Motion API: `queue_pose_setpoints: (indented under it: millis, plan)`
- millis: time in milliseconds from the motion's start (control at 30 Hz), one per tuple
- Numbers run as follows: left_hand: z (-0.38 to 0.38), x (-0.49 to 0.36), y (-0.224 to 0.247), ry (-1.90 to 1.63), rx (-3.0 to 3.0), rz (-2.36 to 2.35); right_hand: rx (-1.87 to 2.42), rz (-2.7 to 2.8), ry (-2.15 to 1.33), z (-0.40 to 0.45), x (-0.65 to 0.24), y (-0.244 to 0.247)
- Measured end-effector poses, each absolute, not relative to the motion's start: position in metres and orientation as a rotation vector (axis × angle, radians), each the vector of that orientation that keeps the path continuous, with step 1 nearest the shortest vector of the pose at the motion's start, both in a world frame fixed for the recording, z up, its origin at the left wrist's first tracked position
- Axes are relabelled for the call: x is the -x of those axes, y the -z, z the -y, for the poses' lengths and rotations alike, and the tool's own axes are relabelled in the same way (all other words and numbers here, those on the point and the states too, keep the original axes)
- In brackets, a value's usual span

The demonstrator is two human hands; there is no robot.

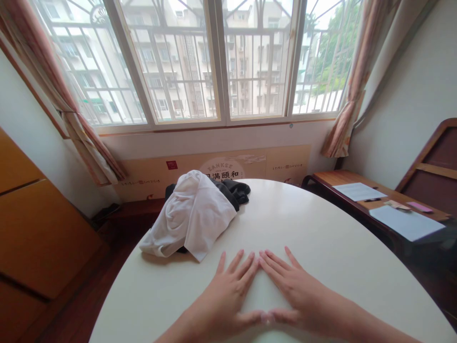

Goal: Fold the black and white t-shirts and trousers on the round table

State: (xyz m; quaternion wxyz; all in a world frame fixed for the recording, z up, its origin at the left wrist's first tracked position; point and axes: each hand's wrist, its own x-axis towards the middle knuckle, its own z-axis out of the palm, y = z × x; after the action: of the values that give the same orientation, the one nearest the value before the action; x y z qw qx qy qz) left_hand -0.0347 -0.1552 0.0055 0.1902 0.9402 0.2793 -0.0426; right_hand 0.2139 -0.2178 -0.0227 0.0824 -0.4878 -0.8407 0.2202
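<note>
My left hand (232, 290) lies flat on the white round table (314, 224), palm down with its fingers spread. Opposite it, my right hand (294, 283) rests the same way. The tips of both index fingers and both thumbs come together, framing a triangle of bare tabletop. Neither hand holds anything. Beyond my left hand, at the table's left side, sits a crumpled pile of clothes: a white garment (200, 214) draped over a black garment (233, 190). Most of the black one is hidden beneath the white.
Right of the table stands a wooden chair (428, 169) with sheets of paper (407, 221), a pen and a pink pad (419, 206) on its surface. A wooden cabinet (46, 233) is at left. Behind the table, a printed cardboard panel (153, 176) leans below the barred window.
</note>
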Motion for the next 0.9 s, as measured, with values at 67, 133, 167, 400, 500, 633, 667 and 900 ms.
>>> queue_pose_setpoints:
  millis: [67,133,167,400,500,633,667,900]
  plan:
    - [0.1555,0.0346,-0.0056,0.124,-2.643,-0.786,1.452,2.516,-0.652,0.2175,-0.2147,0.0247]
    - [0.1558,0.0347,-0.0055,0.129,-2.642,-0.788,1.444,2.517,-0.639,0.2173,-0.2154,0.0264]
    - [0.1560,0.0349,-0.0054,0.128,-2.641,-0.787,1.437,2.515,-0.629,0.2173,-0.2158,0.0271]
    - [0.1561,0.0362,-0.0053,0.101,-2.631,-0.777,1.416,2.507,-0.598,0.2187,-0.2159,0.0268]
    - [0.1561,0.0358,-0.0053,0.099,-2.641,-0.772,1.425,2.503,-0.607,0.2191,-0.2154,0.0250]
    - [0.1567,0.0344,-0.0067,0.099,-2.646,-0.780,1.436,2.515,-0.615,0.2183,-0.2157,0.0248]
    - [0.1569,0.0341,-0.0072,0.105,-2.642,-0.785,1.433,2.520,-0.615,0.2181,-0.2159,0.0251]
    - [0.1576,0.0335,-0.0078,0.125,-2.625,-0.799,1.421,2.508,-0.602,0.2184,-0.2168,0.0274]
